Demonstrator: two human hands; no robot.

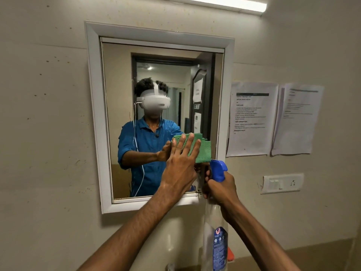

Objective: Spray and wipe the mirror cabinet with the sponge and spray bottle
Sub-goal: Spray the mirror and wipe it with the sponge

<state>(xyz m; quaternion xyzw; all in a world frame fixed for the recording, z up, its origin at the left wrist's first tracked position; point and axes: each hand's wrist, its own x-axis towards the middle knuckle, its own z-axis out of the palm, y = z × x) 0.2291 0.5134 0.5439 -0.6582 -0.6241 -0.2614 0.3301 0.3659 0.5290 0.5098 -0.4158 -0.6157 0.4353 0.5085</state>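
The mirror cabinet (93,114) has a white frame and hangs on a beige wall. My left hand (181,163) presses a green sponge (204,151) flat against the glass at the mirror's lower right, fingers spread over it. My right hand (220,187) grips the neck of a clear spray bottle (215,241) with a blue trigger head (218,170), held upright just below and right of the sponge, near the frame's lower right corner. Streaks of liquid run down the glass on its left half.
Two printed paper sheets (252,118) are taped to the wall right of the cabinet. A white switch and socket plate (282,183) sits below them. A tube light (224,2) glows at the top. An orange object (230,255) shows behind the bottle.
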